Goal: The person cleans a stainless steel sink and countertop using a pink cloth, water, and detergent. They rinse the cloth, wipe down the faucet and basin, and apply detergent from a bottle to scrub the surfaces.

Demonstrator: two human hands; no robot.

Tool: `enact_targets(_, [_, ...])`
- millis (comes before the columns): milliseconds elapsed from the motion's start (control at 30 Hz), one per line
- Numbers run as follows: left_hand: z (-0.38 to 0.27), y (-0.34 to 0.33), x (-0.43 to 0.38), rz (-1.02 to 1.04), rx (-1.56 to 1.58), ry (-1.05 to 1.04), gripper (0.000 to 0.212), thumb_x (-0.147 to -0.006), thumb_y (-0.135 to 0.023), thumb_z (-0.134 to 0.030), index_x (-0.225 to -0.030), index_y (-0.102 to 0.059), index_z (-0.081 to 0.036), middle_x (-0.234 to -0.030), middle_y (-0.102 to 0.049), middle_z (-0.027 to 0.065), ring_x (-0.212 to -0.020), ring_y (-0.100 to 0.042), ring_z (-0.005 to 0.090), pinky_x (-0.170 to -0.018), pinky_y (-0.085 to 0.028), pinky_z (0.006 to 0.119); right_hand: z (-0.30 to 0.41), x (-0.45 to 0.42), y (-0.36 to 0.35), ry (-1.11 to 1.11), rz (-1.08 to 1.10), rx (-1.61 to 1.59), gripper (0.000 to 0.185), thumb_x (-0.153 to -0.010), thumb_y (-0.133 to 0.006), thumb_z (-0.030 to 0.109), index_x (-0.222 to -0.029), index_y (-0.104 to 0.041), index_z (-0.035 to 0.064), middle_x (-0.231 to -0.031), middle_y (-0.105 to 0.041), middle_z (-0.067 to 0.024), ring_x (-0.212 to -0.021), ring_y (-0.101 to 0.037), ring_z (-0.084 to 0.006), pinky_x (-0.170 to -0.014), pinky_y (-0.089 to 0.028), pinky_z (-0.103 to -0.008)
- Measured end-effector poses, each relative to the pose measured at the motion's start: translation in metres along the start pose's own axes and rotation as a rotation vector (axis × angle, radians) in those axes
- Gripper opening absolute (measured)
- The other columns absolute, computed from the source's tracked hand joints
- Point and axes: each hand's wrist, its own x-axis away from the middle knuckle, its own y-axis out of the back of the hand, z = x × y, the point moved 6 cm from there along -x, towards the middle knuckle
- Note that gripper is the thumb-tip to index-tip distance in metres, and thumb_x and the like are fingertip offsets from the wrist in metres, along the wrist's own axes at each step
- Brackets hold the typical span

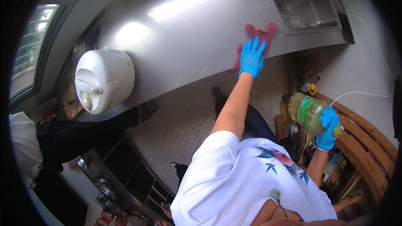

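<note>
My left hand (252, 57), in a blue disposable glove, lies palm down with fingers spread on a crumpled red cloth (269, 33). The cloth rests on the textured stainless steel countertop (188, 40) at its near edge, left of the sink, and part of it reaches over that edge. On the right, my right hand (328, 127), also gloved in blue, is closed around the neck end of a large, clear plastic bottle (311, 113) with a green label. The bottle is tilted on its side, its yellowish cap (337, 131) showing beyond my fingers.
A white rice cooker (105, 80) stands at the counter's left end. The steel sink (314, 9) holds a pale crumpled item (298, 22). Wooden slats (361, 144) and stored goods stand at the right. Another person's dark-clad leg (91, 135) is at the left; pans (105, 186) are at lower left.
</note>
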Motion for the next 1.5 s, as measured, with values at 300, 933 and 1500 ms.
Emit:
enact_targets(300, [0.042,0.041,0.009,-0.281,-0.257,0.186,0.052,-0.073,-0.049,-0.004,-0.123,-0.046,-0.017,-0.129,-0.039,0.0177,-0.115,-0.040,0.0357,-0.094,-0.032,0.044,-0.020,-0.049,0.050,0.042,-0.034,-0.037,0.033,-0.091,-0.038,0.023,-0.062,-0.045,0.0076,-0.062,-0.049,-0.0023,-0.067,-0.048,-0.0148,-0.100,-0.028,-0.0435])
enact_targets(933, [0.280,0.150,-0.274,-0.182,-0.437,0.390,0.051,-0.077,-0.054,-0.032,-0.126,-0.044,-0.020,-0.132,-0.035,0.0168,-0.119,-0.034,0.0384,-0.099,-0.029,0.042,-0.103,-0.150,0.008,-0.290,-0.160,0.046,0.035,-0.090,-0.037,0.020,-0.059,-0.044,0.0060,-0.059,-0.046,-0.0016,-0.062,-0.046,-0.0127,-0.095,-0.034,-0.0385])
enact_targets(1500, [0.102,-0.063,-0.526,0.071,-0.070,-0.299,0.042,-0.071,-0.051,-0.022,-0.113,-0.055,-0.023,-0.126,-0.045,0.0079,-0.106,-0.046,0.0343,-0.092,-0.036,0.041,-0.097,-0.152,0.004,-0.354,-0.249,0.160,0.036,-0.091,-0.034,0.015,-0.056,-0.040,0.0086,-0.059,-0.045,-0.0018,-0.063,-0.045,-0.0127,-0.099,-0.028,-0.0424])
